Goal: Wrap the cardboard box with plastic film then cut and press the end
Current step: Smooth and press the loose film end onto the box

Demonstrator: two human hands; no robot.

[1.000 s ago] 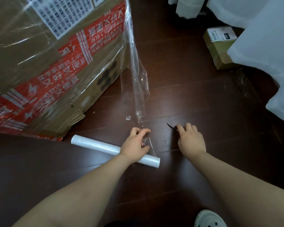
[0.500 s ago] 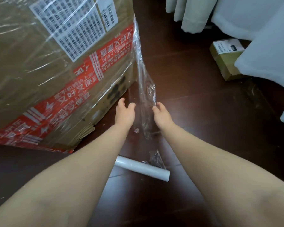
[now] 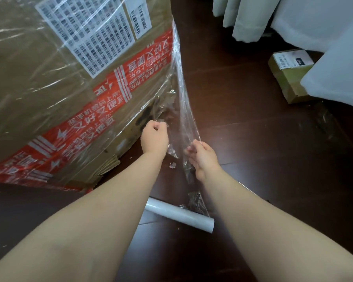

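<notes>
Cardboard box (image 3: pixel 49 88) looks fully wrapped; film tail (image 3: pixel 184 110) not yet pressed down.
The box stands at the left on the floor (image 3: pixel 253 139); left hand (image 3: pixel 154 138) and right hand (image 3: pixel 203 157) each hold the tail in a pinching grip beside its near corner.

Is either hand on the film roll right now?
No: the film roll lies on the floor while the left hand and right hand grip the loose film.

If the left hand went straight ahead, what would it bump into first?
Most likely the cardboard box: the left hand points at its lower corner, with only crinkled plastic film between, though depth is unclear.
</notes>
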